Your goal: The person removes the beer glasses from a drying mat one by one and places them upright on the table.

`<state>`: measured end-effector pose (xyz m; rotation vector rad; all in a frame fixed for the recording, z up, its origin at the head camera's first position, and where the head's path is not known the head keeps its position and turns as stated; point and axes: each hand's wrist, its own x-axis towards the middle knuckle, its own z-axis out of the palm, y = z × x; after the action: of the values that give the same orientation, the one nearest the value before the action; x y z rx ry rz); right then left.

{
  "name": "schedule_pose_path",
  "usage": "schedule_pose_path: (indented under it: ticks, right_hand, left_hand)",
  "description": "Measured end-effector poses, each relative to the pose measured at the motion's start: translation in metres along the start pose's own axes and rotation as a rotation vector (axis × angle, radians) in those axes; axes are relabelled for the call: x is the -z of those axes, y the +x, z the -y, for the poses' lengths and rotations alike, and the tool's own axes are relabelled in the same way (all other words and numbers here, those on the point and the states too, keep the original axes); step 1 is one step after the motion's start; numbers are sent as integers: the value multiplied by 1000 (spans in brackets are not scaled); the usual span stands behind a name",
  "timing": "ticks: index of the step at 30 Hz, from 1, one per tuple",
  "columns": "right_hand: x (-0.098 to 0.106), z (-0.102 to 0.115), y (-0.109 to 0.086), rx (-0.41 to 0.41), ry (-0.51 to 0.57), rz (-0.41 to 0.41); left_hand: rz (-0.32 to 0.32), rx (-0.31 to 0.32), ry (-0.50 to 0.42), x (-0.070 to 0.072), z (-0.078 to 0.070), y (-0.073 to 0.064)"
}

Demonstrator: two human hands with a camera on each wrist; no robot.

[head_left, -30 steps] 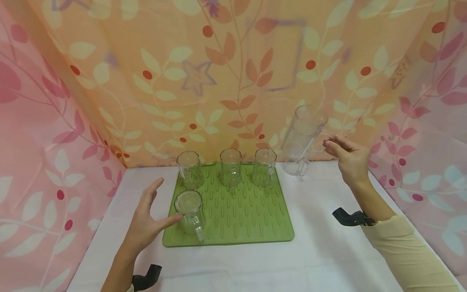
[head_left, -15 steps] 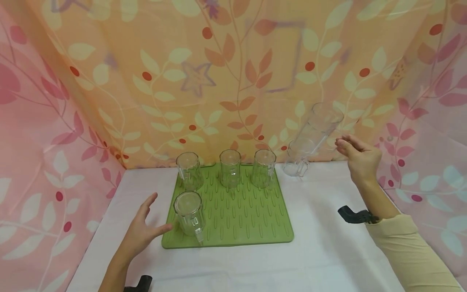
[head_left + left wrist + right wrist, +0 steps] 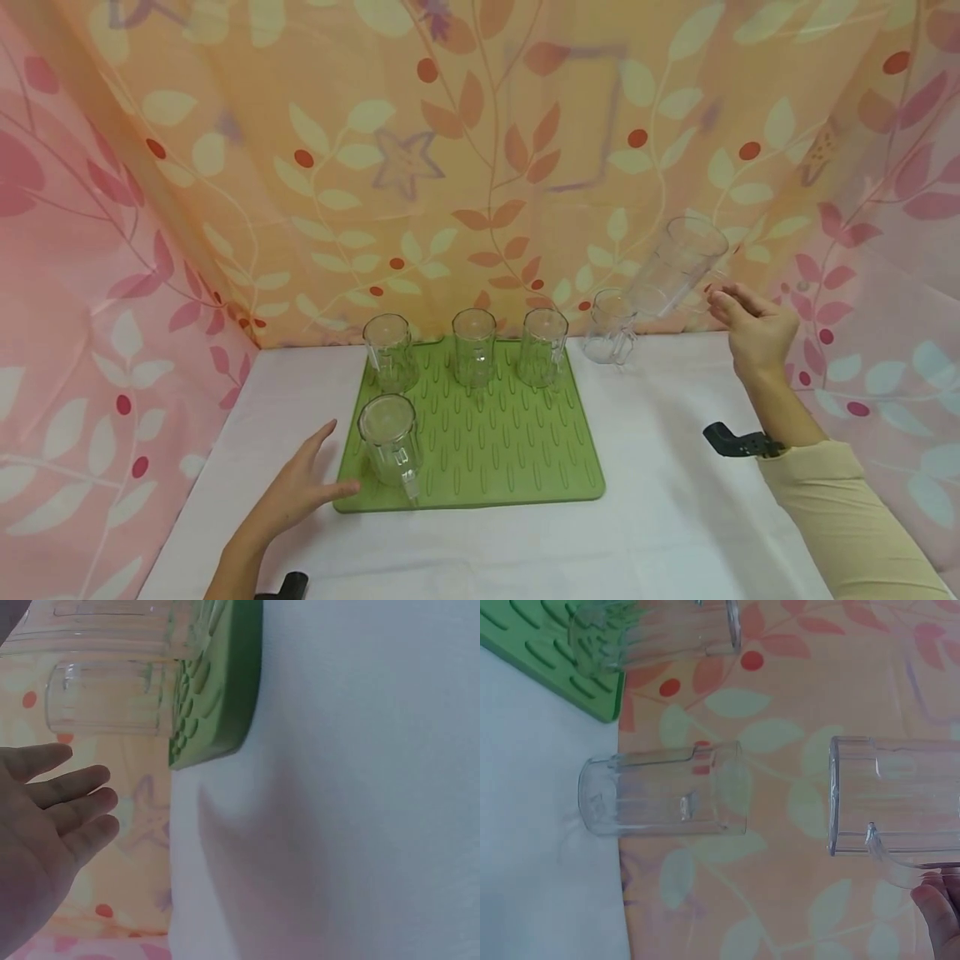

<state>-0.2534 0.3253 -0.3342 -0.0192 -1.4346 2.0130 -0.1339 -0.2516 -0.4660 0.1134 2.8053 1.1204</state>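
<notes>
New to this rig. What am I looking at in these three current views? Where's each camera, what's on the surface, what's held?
No machine here: these are a person's bare hands. The wide picture comes from a camera on the head, looking forward and down. The other two come from cameras on the wrists, so they look sideways.

On the white surface lies a green mat with four clear mugs on it. A fifth mug stands to its right.

The right hand pinches the handle of a held mug, off the surface. The left hand holds nothing, fingers open, near the mat's front left corner.
</notes>
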Motion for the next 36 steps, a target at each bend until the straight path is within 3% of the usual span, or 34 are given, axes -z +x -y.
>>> schedule_pose_path:
  ticks: [7,14,20,25,30,36]
  right_hand:
    - [11,-6,7,-36,-87,-50]
    - [19,-14,10,-40,-1,-104]
    - [29,-21,14,-55,-28,-142]
    - [37,-26,16,-79,-43,-186]
    - [43,-31,19,-84,-89,-217]
    - [50,-44,17,-82,-181,-218]
  left_hand:
    - [63,19,-1,-6,6,3]
    - [79,12,-2,-12,11,4]
    - [88,11,-10,-15,13,5]
    - [105,47,-4,-17,12,5]
    - [122,78,15,-19,12,5]
    - [125,49,3,-21,15,6]
